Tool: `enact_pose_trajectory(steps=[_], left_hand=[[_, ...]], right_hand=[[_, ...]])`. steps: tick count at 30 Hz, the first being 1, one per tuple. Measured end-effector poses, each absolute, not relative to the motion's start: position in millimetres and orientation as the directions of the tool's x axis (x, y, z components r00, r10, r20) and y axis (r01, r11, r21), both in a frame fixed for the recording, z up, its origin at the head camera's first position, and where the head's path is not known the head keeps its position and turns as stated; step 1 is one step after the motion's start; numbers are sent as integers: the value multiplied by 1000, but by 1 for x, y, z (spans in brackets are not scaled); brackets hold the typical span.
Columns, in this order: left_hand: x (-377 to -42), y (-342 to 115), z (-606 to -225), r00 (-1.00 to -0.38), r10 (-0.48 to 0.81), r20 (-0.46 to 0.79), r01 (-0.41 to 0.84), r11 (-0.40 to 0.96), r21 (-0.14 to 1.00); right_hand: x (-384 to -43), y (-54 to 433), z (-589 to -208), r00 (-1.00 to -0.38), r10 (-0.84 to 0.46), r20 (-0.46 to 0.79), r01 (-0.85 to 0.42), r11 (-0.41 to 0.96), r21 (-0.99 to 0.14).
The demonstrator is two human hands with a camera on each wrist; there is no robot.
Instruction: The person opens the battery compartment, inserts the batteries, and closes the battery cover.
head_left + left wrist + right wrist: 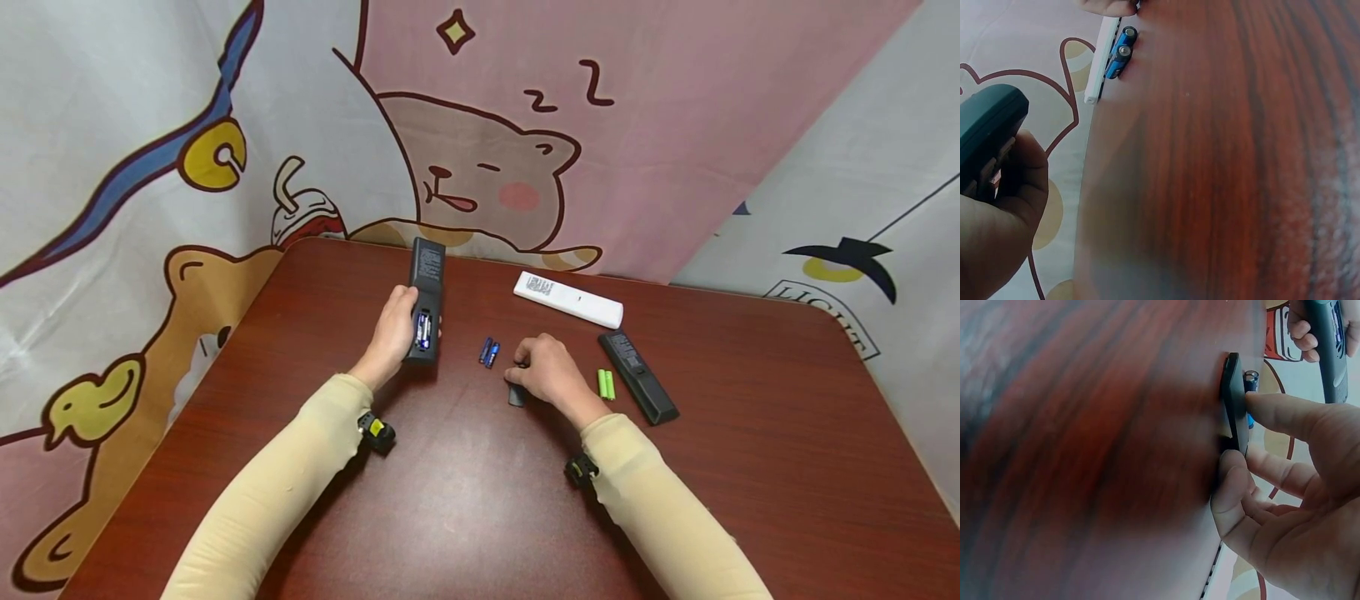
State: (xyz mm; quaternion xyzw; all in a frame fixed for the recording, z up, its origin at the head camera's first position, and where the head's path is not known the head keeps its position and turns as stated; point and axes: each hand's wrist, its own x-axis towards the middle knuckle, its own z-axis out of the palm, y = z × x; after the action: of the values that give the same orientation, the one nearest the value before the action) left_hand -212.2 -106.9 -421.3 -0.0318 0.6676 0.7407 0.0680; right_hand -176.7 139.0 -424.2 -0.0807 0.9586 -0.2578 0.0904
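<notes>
My left hand point(393, 327) grips a black remote control point(427, 271), held with its back towards the head camera. In its uncovered battery bay sit blue-and-silver batteries point(423, 330). In the left wrist view the fingers curl round the remote's point(991, 122) body. My right hand point(553, 369) pinches a small black battery cover point(517, 395) low over the table, between thumb and fingers. From the right wrist the cover point(1235, 400) appears tilted, with one end at the fingertips; whether it touches the table I cannot tell. Two blue batteries point(489, 352) lie between the hands.
A white remote control point(570, 300) lies towards the table's back edge. Right of my right hand lie two green batteries point(606, 384) and a second black remote control point(637, 377). The brown table point(450, 517) meets a printed curtain point(480, 125) at the back.
</notes>
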Motion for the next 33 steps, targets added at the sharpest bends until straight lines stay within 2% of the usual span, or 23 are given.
enact_pose_trajectory(steps=[13, 33], left_hand=[[-212, -107, -422, -990, 47, -129, -134, -115, 984], [-211, -107, -425, -989, 53, -137, -142, -119, 983]], right_hand=[[-176, 133, -424, -974, -176, -142, -94, 887, -453], [-177, 136, -422, -978, -164, -132, -80, 870, -486]])
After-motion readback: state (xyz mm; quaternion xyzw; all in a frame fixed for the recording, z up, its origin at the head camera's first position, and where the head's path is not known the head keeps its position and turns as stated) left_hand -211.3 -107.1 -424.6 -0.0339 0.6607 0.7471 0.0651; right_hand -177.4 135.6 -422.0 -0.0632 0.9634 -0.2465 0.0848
